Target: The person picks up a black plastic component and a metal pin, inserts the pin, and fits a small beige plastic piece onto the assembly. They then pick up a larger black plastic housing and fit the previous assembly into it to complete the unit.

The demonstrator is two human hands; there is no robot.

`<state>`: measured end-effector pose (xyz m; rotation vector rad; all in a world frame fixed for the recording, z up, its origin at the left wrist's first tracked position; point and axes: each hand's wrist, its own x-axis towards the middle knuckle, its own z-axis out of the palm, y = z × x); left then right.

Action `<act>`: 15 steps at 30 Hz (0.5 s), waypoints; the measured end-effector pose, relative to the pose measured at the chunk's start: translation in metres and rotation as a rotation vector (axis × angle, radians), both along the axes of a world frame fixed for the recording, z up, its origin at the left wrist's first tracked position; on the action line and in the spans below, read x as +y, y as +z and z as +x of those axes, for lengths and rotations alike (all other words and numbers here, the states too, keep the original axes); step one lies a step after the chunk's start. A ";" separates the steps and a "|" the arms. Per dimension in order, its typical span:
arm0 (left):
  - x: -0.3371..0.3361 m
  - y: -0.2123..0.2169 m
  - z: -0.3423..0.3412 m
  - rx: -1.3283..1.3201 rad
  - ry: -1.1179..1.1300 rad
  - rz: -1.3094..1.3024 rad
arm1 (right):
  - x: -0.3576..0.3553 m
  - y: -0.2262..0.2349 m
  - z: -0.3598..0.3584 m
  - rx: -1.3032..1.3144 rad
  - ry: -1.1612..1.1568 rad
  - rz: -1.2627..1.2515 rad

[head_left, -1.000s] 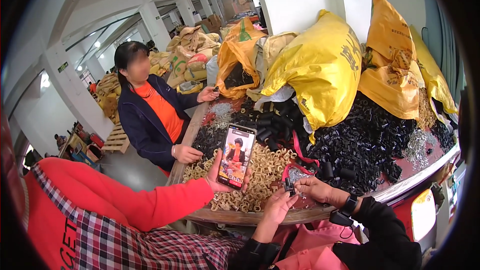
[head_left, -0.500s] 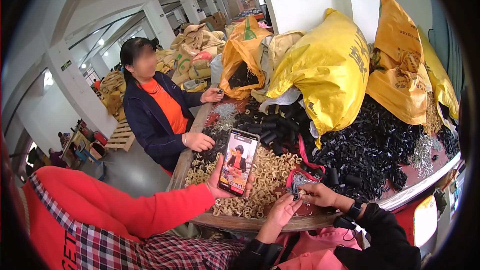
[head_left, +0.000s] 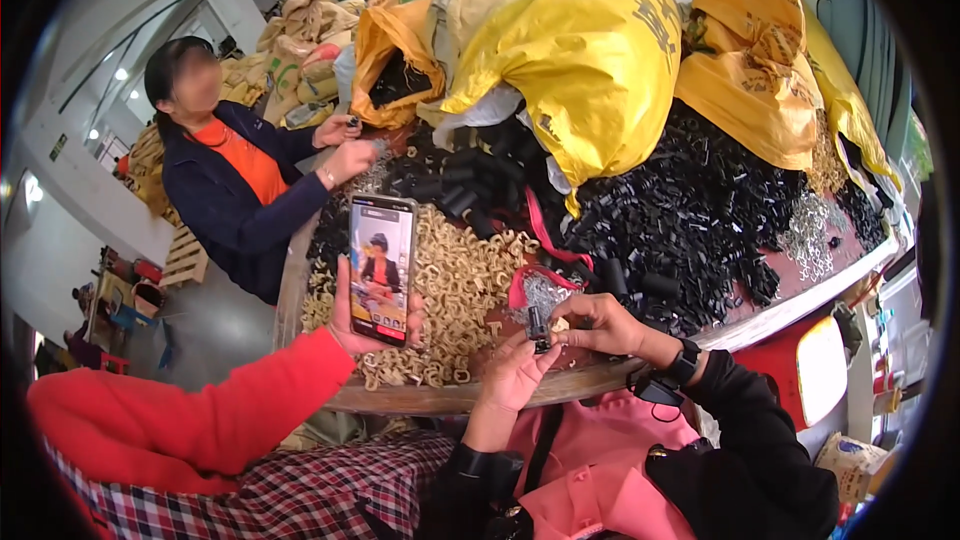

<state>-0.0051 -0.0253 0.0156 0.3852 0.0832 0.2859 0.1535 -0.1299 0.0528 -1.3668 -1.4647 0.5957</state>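
Wooden-edged table [head_left: 430,401], yellow sack [head_left: 585,80] with dark printing, left hand [head_left: 513,373] and right hand [head_left: 612,326] over the near edge, fingers clamped, left on black part [head_left: 539,332], long axis pointing up the view, right on tan piece [head_left: 560,324].

"What's in the left hand [head_left: 514,377]?"
"A small, dark, glossy part [head_left: 541,333], roughly upright at the fingertips, near the edge of the worktop [head_left: 575,383]."
"And the right hand [head_left: 608,328]?"
"A pale tan piece [head_left: 559,326], pinched just beside it. Whether they touch, I can't tell."
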 end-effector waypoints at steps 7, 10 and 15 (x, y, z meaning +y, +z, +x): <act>-0.001 -0.003 -0.002 0.259 0.066 0.151 | -0.004 -0.017 0.003 0.834 0.009 -0.161; -0.002 -0.001 -0.003 0.307 0.098 0.175 | 0.000 -0.004 -0.003 1.072 -0.034 -0.167; -0.003 0.000 -0.006 0.288 0.076 0.170 | 0.002 -0.004 -0.019 0.896 -0.035 -0.088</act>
